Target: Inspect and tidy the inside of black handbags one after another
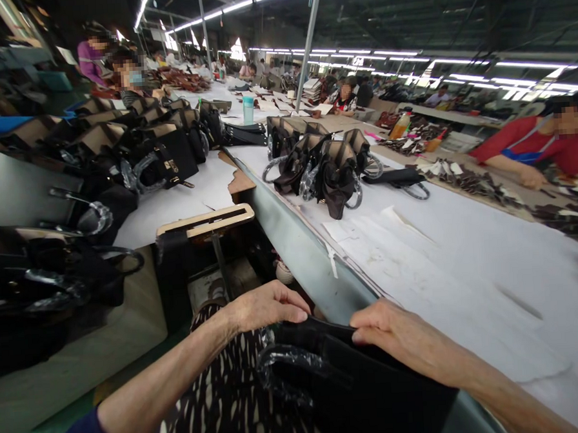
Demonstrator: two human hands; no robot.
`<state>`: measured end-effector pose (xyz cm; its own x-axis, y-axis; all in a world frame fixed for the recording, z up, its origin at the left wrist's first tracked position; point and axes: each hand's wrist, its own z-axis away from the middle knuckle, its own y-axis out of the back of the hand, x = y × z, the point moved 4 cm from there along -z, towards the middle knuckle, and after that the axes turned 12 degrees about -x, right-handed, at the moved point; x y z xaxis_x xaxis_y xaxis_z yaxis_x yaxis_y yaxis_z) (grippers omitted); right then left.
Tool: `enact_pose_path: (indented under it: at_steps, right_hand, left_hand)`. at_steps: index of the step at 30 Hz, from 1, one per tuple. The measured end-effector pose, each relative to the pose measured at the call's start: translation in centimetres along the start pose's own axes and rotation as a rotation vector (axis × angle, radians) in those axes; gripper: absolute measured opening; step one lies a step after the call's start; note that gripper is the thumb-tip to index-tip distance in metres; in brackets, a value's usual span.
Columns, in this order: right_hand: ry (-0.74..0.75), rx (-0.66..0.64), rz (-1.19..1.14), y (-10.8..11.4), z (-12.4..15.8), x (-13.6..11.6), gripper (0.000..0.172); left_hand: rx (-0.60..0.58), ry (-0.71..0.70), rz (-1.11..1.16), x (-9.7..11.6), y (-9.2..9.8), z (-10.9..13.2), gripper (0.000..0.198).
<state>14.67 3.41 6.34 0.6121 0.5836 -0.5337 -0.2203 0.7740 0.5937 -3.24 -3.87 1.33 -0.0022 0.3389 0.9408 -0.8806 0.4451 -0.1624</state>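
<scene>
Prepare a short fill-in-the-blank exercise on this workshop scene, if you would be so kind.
The left hand and right hand hold one black handbag, its handle wrapped in clear ____ film.
The co-worker at the far right has ____ sleeves.
Beyond the right hand, clustered handbags stand on a ____ work surface.

Missing words: plastic; red; white.

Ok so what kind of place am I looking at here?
Probably a handbag factory: besides the black bag in front of you, many more dark bags crowd the worktables, and a worker in red is beside heaped small pieces.
</scene>
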Motion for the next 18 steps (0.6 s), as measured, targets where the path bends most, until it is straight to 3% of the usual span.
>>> enact_pose_path:
  at_steps: [5,8,12,18]
  right_hand:
    - [-0.002,-0.017,-0.008,-0.2,0.0,-0.2,0.029]
    - [-0.013,-0.022,-0.017,-0.3,-0.1,0.0,0.029]
    - [-0.012,-0.007,-0.002,-0.4,-0.3,0.4,0.03]
    - [-0.021,0.009,0.044,-0.2,-0.7,0.0,0.031]
  left_hand:
    - [-0.008,0.0,-0.003,-0.7,-0.1,-0.2,0.026]
    - [0.01,-0.076,-0.091,-0.8,-0.4,-0.3,0.02]
    - [0.112,-0.19,-0.287,-0.2,-1.1,-0.3,0.016]
    - [0.199,-0.22,-0.381,-0.2,-2.0,-0.6,0.016]
